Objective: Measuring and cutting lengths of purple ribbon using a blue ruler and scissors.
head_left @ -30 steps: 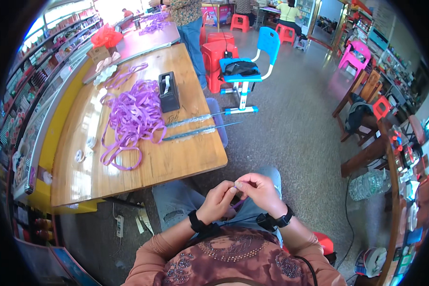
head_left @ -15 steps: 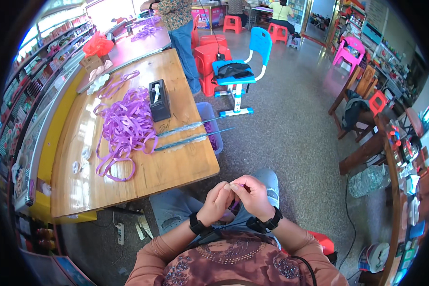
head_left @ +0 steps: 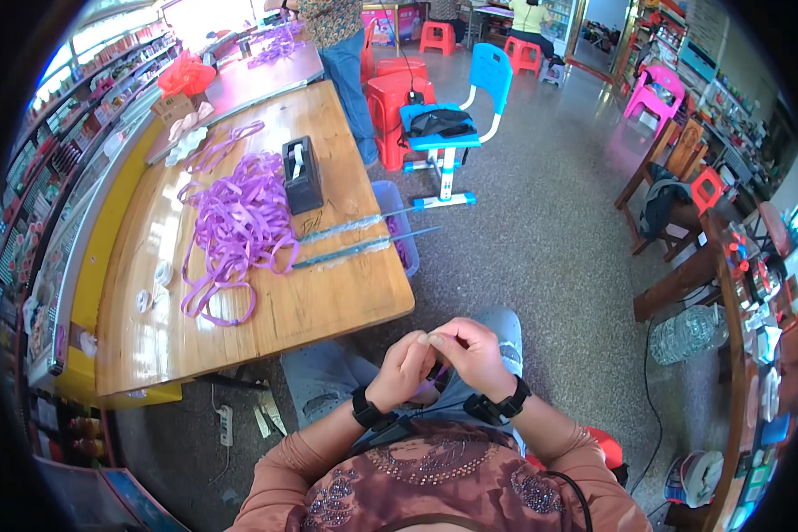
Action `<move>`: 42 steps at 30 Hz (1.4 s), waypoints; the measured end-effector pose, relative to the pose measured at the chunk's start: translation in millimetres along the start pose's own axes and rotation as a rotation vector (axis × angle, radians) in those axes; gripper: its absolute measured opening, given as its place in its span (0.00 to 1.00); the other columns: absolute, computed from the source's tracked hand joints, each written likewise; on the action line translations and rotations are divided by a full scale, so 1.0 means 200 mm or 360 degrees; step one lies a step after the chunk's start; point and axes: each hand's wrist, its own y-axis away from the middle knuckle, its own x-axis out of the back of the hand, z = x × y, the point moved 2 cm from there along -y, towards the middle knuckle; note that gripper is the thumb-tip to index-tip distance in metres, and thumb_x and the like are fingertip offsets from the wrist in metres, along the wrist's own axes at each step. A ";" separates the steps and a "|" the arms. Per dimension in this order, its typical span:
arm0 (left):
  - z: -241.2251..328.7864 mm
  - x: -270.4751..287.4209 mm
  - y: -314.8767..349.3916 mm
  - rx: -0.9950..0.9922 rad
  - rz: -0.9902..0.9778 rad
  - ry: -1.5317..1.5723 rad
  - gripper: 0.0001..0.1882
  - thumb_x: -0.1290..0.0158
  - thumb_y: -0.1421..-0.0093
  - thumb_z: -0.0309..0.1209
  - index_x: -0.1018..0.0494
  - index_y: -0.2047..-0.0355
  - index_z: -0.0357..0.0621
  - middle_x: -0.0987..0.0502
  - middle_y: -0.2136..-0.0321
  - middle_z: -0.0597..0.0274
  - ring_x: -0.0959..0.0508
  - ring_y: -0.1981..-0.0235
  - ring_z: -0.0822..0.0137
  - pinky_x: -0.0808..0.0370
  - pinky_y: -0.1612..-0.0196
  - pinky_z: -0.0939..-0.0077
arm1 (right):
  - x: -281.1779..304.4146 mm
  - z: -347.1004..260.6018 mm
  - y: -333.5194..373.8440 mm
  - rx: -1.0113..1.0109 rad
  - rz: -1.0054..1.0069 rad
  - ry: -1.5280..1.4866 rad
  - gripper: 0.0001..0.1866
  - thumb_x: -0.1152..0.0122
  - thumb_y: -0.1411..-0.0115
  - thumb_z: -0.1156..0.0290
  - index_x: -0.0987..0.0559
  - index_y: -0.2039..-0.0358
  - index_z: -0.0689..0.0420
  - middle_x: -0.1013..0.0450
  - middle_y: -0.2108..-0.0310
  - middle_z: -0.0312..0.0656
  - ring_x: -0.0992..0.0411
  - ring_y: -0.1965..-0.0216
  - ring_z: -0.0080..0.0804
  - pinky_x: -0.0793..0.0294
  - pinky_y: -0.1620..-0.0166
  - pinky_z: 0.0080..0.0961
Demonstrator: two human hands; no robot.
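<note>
Over my lap, my left hand (head_left: 404, 365) and my right hand (head_left: 472, 356) meet with thumbs and fingertips pinched together. A bit of purple ribbon (head_left: 438, 376) shows between and below them; the rest is hidden by my fingers. Ahead and to the left, a tangled heap of purple ribbon loops (head_left: 239, 213) lies on the wooden table (head_left: 328, 310). A black tape dispenser (head_left: 302, 184) stands beside the heap. Two thin blue rods (head_left: 363, 249) lie side by side with clear tape over them, their tips sticking out past the table's right edge.
Small white rolls (head_left: 162, 273) lie left of the heap. A blue plastic bin (head_left: 390, 197) stands by the table's right side. Beyond it are a blue chair (head_left: 443, 133) with a black bag and red stools (head_left: 397, 111). A person (head_left: 341, 71) stands at the table's far end.
The view has shifted slightly, so the table and chair sit a little differently in it. My hands stay pinched together over my lap, nearly unmoved.
</note>
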 end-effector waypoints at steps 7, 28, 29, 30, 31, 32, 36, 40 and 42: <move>0.07 -0.02 0.00 0.0236 -0.0141 0.0276 0.18 0.64 0.28 0.35 0.41 0.77 0.47 0.42 0.83 0.73 0.45 0.83 0.79 0.47 0.80 0.81 | 0.05 -0.11 -0.01 0.0628 -0.0061 0.0312 0.01 0.38 0.42 0.81 0.21 0.70 0.63 0.25 0.72 0.38 0.28 0.74 0.23 0.29 0.72 0.19; 0.14 -0.05 0.25 0.0343 -0.0266 0.0276 0.19 0.61 0.30 0.40 0.43 0.79 0.49 0.46 0.85 0.75 0.47 0.85 0.79 0.51 0.81 0.81 | -0.02 -0.22 0.22 0.0710 -0.0036 0.0295 0.03 0.34 0.45 0.78 0.21 0.69 0.61 0.26 0.75 0.41 0.28 0.76 0.29 0.30 0.72 0.24; 0.14 -0.04 0.25 0.0446 -0.0279 0.0358 0.20 0.61 0.30 0.41 0.43 0.80 0.50 0.46 0.86 0.75 0.48 0.86 0.79 0.52 0.82 0.81 | -0.03 -0.22 0.23 0.0703 -0.0054 0.0349 0.04 0.34 0.45 0.78 0.21 0.69 0.61 0.26 0.75 0.41 0.28 0.75 0.31 0.29 0.72 0.25; 0.14 -0.04 0.25 0.0542 -0.0296 0.0437 0.20 0.61 0.30 0.42 0.44 0.80 0.51 0.47 0.86 0.75 0.49 0.86 0.79 0.52 0.83 0.80 | -0.03 -0.22 0.23 0.0704 -0.0070 0.0407 0.04 0.34 0.45 0.78 0.21 0.69 0.61 0.25 0.74 0.42 0.27 0.75 0.33 0.29 0.72 0.26; 0.16 -0.04 0.26 0.0585 -0.0304 0.0430 0.21 0.61 0.30 0.43 0.45 0.81 0.51 0.47 0.87 0.75 0.50 0.87 0.79 0.54 0.84 0.79 | -0.03 -0.22 0.24 0.0708 -0.0054 0.0406 0.04 0.34 0.45 0.78 0.21 0.69 0.61 0.25 0.74 0.42 0.27 0.75 0.33 0.29 0.72 0.26; 0.16 -0.04 0.26 0.0588 -0.0315 0.0418 0.21 0.61 0.30 0.43 0.45 0.81 0.51 0.47 0.87 0.75 0.50 0.87 0.79 0.54 0.84 0.79 | -0.03 -0.21 0.24 0.0779 -0.0052 0.0432 0.04 0.34 0.46 0.78 0.21 0.69 0.60 0.25 0.74 0.42 0.27 0.75 0.34 0.28 0.71 0.27; 0.15 -0.03 0.25 0.0718 -0.0329 0.0417 0.21 0.61 0.30 0.44 0.44 0.80 0.51 0.45 0.86 0.75 0.49 0.87 0.79 0.53 0.84 0.80 | -0.02 -0.21 0.26 0.0829 -0.0063 0.0524 0.04 0.35 0.46 0.77 0.21 0.69 0.60 0.24 0.72 0.43 0.25 0.73 0.38 0.26 0.70 0.30; 0.10 0.02 0.22 0.0359 -0.0268 -0.0058 0.15 0.56 0.31 0.39 0.33 0.73 0.46 0.33 0.80 0.70 0.35 0.81 0.76 0.37 0.77 0.82 | -0.01 -0.20 0.25 0.0758 0.0002 0.0536 0.03 0.36 0.44 0.76 0.21 0.69 0.60 0.24 0.72 0.43 0.25 0.72 0.38 0.26 0.69 0.30; 0.10 0.01 0.19 -0.0133 -0.0001 -0.0531 0.11 0.53 0.32 0.36 0.30 0.68 0.43 0.30 0.76 0.67 0.31 0.75 0.74 0.33 0.70 0.80 | 0.00 -0.19 0.23 0.0707 0.0085 0.0542 0.03 0.36 0.44 0.76 0.21 0.70 0.60 0.23 0.73 0.43 0.25 0.72 0.38 0.26 0.69 0.30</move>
